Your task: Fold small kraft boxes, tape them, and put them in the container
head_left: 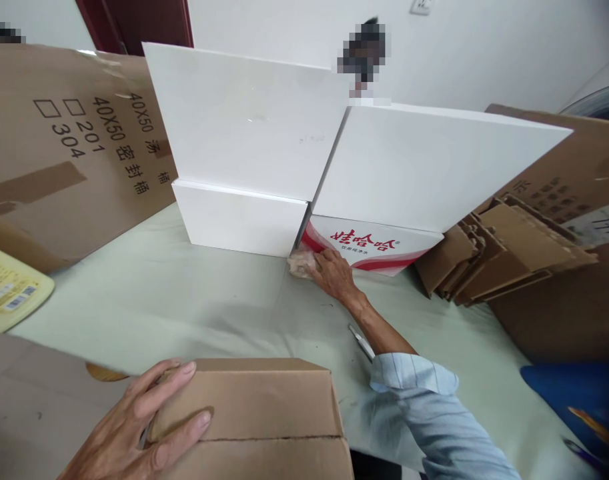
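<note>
My left hand (144, 420) rests on the left end of a brown cardboard box (264, 413) at the near edge, fingers wrapped over its top corner. My right hand (334, 273), reaching forward from a striped light-blue sleeve, presses a crumpled pale cloth (301, 263) onto the light green table (184, 300). The cloth lies at the foot of several white panels (244, 127) leaning against the wall. A red and white printed carton (369, 250) sits just behind the hand, under the right-hand panel (424, 167).
A large flattened carton with printed text (69, 147) leans at the left, and a yellow labelled object (9, 290) lies below it. Folded cardboard pieces (509, 253) stack at the right. A blue object (579, 407) sits at the near right. A thin metal tool (361, 341) lies by my right forearm.
</note>
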A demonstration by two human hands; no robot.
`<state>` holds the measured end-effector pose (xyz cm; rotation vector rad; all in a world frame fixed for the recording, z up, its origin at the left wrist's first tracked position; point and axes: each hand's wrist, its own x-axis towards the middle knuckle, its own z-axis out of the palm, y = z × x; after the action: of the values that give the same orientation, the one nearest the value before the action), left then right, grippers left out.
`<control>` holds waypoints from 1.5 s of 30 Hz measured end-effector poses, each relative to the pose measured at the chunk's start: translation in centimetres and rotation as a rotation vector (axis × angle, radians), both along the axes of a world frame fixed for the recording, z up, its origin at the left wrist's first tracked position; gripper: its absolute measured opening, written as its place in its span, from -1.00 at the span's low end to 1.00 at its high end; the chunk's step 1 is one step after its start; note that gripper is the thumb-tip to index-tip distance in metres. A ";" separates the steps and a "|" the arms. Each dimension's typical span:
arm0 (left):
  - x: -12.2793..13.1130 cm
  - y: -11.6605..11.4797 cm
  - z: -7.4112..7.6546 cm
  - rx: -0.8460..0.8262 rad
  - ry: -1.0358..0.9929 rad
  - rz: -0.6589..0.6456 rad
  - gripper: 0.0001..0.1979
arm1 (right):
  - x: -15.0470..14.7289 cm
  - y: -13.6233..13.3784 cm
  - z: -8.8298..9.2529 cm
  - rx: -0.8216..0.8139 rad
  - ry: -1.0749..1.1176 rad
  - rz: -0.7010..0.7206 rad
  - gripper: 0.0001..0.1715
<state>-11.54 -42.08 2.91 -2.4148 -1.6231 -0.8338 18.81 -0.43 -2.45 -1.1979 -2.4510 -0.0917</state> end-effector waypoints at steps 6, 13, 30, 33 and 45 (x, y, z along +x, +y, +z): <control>-0.1 0.1 0.6 -0.013 -0.019 -0.027 -0.34 | -0.1 -0.2 -1.8 -0.048 -0.038 -0.035 -0.36; 0.2 0.9 2.3 -0.069 -0.058 -0.119 -0.20 | -0.8 0.2 -1.9 -0.221 -0.056 -0.069 -0.15; -0.3 1.5 3.4 -0.105 -0.020 -0.124 0.09 | -0.2 -9.5 6.1 -0.213 0.195 0.017 -0.19; -0.6 1.5 3.2 -0.112 -0.045 -0.119 0.16 | 1.1 -16.9 8.6 -0.149 0.409 0.290 -0.45; -1.3 0.1 5.2 -0.202 -0.031 -0.197 -0.27 | 4.0 -31.2 12.6 0.078 0.158 0.529 -0.63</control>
<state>-12.86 -42.00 8.08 -2.7506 -1.5674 -0.7714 22.83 -31.65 10.15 -0.4758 -2.5075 0.0570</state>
